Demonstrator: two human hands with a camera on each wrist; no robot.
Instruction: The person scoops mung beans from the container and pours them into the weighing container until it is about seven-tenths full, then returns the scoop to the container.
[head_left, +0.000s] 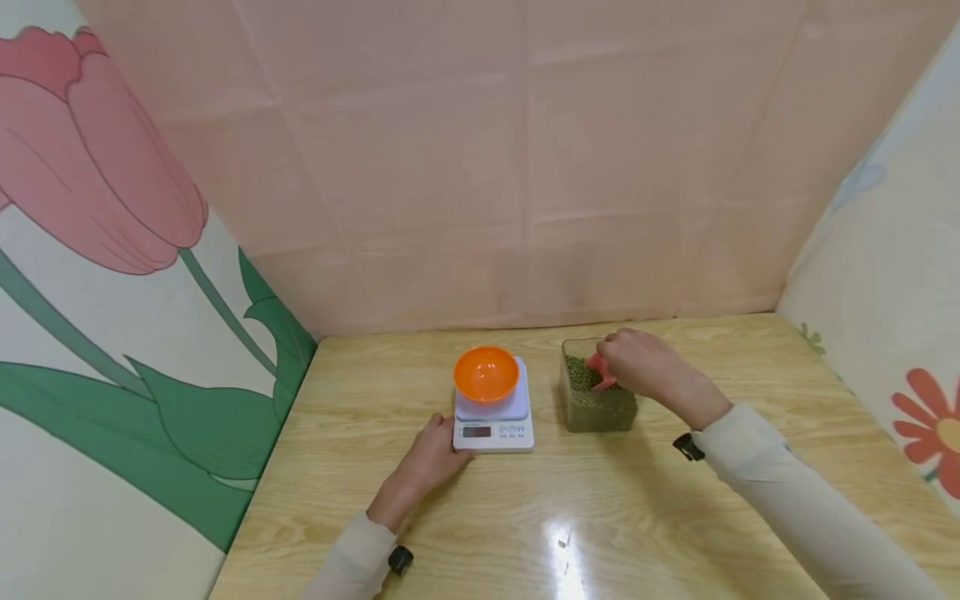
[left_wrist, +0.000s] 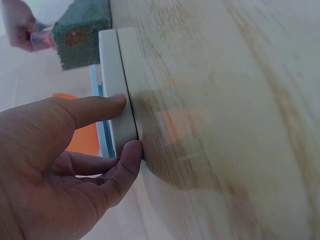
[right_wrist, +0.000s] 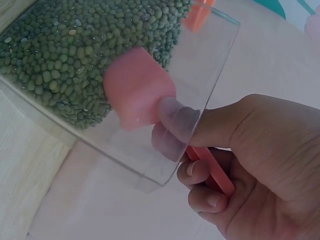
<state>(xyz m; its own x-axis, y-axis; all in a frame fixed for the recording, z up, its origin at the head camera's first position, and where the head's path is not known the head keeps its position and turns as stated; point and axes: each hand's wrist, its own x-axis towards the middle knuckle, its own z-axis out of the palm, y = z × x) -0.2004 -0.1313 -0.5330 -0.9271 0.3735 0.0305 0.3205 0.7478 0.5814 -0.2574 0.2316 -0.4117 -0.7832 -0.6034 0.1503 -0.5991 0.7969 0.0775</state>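
A white kitchen scale (head_left: 495,433) stands on the table with an orange bowl (head_left: 486,375) on its platform. My left hand (head_left: 435,454) grips the scale's front left corner; the thumb lies on the front edge and the fingers bend at the side (left_wrist: 75,165). To the right of the scale, a clear square container (head_left: 600,412) holds green mung beans (right_wrist: 55,60). My right hand (head_left: 648,367) holds a pink scoop (right_wrist: 137,90) by its handle, thumb and fingers wrapped around it. The scoop's head sits inside the container at the beans, its tip partly hidden.
The wooden table (head_left: 360,392) ends at a pinkish covered back wall (head_left: 450,208). Flower-painted panels stand on the left (head_left: 112,333) and right (head_left: 900,333). A bright reflection lies on the table's front part.
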